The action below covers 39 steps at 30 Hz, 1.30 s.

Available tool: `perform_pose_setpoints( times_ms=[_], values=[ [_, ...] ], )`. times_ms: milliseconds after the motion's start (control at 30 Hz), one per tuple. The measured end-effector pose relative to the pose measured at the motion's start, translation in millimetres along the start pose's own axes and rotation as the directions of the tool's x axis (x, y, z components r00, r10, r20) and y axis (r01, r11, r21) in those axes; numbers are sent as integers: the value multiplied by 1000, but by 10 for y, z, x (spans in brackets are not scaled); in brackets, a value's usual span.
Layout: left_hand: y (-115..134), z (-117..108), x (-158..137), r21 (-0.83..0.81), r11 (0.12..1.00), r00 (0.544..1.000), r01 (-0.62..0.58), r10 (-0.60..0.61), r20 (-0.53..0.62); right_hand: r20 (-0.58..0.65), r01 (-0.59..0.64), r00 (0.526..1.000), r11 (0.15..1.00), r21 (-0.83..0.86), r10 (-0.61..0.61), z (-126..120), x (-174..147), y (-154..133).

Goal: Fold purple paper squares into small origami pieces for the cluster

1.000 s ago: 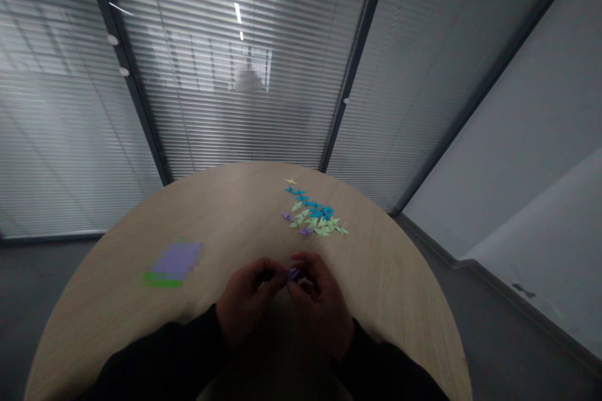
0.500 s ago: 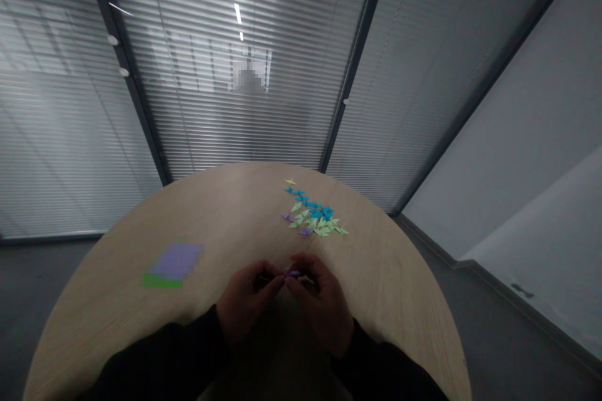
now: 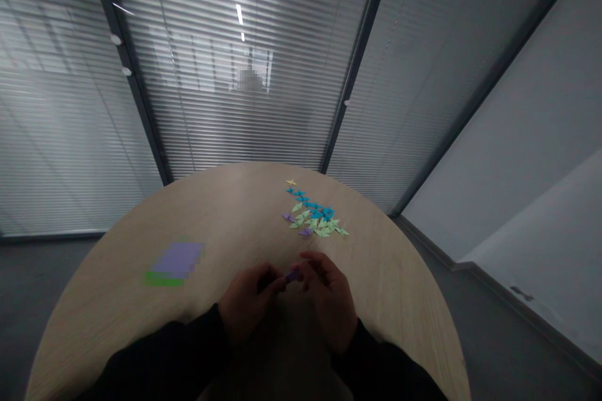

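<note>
A small folded piece of purple paper (image 3: 292, 275) is pinched between my two hands, close above the near middle of the table. My left hand (image 3: 249, 297) grips its left end between thumb and fingers. On its right end are the closed fingertips of my right hand (image 3: 328, 294). The fingers cover much of the paper, so its exact shape is hard to make out. Beyond my hands lie folded paper cranes: green ones (image 3: 322, 225), blue ones (image 3: 324, 213), purple ones (image 3: 306, 232) and one yellow (image 3: 291, 182).
The round wooden table (image 3: 226, 213) has a curved edge on both sides. Left of my hands lies a stack of purple paper (image 3: 177, 258) with a green sheet (image 3: 164, 279) under it, both blurred. Windows with blinds (image 3: 244, 119) stand behind; a white wall (image 3: 508, 169) is at the right.
My right hand's fingers have shifted slightly right and closed over the end of the purple paper, leaving more of its middle showing. My left hand has barely moved.
</note>
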<state>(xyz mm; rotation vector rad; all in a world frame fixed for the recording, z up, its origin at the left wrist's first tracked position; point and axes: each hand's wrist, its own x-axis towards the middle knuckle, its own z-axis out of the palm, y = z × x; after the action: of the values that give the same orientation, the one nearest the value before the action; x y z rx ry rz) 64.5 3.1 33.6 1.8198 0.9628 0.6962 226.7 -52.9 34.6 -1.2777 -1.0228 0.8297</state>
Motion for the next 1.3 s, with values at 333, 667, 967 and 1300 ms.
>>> perform_pose_setpoints(
  times_ms=[333, 667, 967, 1300],
  values=[
    [-22, -6, 15, -37, 999, 1000, -23, 23, 0, 121, -35, 991, 976, -214, 62, 2, -8, -27],
    [-4, -20, 12, -61, 997, 999, 43, -45, -31, 50, -61, 996, 989, -138, 68, -31, -2, 2],
    [4, -14, 28, -277, 961, 1000, 13, -10, 13, 24, -70, 997, 997, -45, 71, -5, 2, -30],
    [59, 24, 11, -424, 906, 995, -3, -38, -88, 113, -71, 990, 990, -121, 84, 67, -58, 3]
  ],
)
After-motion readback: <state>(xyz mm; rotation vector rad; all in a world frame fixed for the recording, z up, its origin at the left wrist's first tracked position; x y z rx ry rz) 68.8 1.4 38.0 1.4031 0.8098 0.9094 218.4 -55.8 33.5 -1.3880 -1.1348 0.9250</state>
